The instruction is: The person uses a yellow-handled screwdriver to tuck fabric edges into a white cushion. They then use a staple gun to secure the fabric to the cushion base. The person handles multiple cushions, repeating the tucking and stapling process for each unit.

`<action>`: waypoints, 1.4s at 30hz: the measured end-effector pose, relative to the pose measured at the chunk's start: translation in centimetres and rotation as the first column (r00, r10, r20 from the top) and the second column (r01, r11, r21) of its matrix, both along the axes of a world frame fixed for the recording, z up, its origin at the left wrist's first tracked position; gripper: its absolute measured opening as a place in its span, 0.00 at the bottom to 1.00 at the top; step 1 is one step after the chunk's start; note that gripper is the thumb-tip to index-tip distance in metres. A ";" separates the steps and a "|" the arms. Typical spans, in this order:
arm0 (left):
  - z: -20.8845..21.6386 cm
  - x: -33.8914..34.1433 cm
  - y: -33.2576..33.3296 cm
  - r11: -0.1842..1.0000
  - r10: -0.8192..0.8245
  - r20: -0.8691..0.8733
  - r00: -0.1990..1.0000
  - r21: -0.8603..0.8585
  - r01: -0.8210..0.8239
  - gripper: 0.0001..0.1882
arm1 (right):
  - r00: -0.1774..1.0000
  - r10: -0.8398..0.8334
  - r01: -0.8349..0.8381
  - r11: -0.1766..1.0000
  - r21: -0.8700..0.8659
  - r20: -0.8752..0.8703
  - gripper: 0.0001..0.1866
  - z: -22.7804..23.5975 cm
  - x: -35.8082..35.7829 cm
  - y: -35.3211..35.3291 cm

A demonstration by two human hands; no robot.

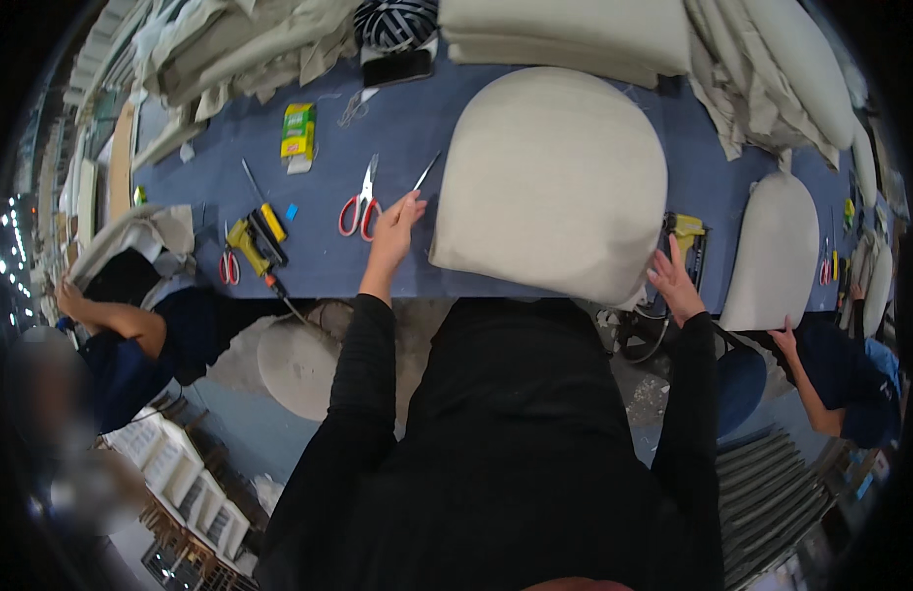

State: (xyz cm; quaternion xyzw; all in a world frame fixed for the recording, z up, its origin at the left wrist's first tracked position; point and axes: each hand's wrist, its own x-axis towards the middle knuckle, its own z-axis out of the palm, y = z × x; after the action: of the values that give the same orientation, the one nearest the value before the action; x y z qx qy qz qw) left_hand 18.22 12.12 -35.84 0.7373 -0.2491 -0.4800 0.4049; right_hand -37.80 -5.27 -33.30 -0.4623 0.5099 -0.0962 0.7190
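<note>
A beige padded seat cushion (pixel 555 177), rounded at its far end, lies on the blue-grey table in front of me. My left hand (pixel 392 234) is closed around a thin pointed metal tool (pixel 427 171), just left of the cushion; its exact kind is hidden by the fingers. Red-handled scissors (pixel 361 209) lie beside that hand. My right hand (pixel 677 284) is at the cushion's near right corner, fingers apart, fingertips at its edge; whether they press on it I cannot tell. Behind it lies a yellow and black staple gun (pixel 689 234).
Another yellow staple gun (pixel 250 244) with a hose lies left. A yellow-green box (pixel 298 136) and a dark phone (pixel 397 67) lie farther back. Cushions and fabric (pixel 565 34) are stacked at the far edge. Co-workers handle a cushion (pixel 775 254) at right and a covered piece (pixel 141 241) at left.
</note>
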 end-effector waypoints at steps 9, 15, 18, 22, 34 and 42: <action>-1.7 -5.7 9.6 0.929 0.241 -0.731 0.639 -0.016 -0.369 0.40 | 0.831 -0.494 0.297 0.782 -0.548 -0.254 0.38 -9.1 4.7 10.0; -3.5 -6.3 8.2 0.946 0.177 -0.653 0.736 -0.093 -0.310 0.43 | 0.842 -0.417 0.182 0.817 -0.547 -0.343 0.37 -10.3 2.1 8.9; -2.7 -7.2 8.2 0.955 0.234 -0.610 0.757 0.001 -0.295 0.43 | 0.825 -0.387 0.143 0.849 -0.509 -0.413 0.38 -10.6 1.7 9.4; -3.2 -7.2 6.8 0.983 0.175 -0.350 0.920 0.008 -0.184 0.49 | 0.831 -0.353 0.106 0.859 -0.501 -0.429 0.40 -10.3 1.6 9.2; -8.5 -9.5 4.9 0.716 0.644 -0.293 0.707 -0.094 -0.691 0.29 | 0.856 -0.298 0.072 0.877 -0.474 -0.423 0.44 -9.1 2.7 8.5; -5.2 -7.2 -2.3 0.913 0.387 0.174 0.905 -0.211 -0.350 0.26 | 0.928 -0.363 0.322 0.895 -0.307 -0.085 0.36 -8.5 1.9 2.1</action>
State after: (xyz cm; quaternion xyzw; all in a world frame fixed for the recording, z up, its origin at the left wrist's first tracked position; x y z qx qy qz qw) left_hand 10.97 9.80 -41.05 0.7798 -0.1876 -0.2893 0.5226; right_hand -35.93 -3.16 -41.76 -0.4703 0.6131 -0.2620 0.5782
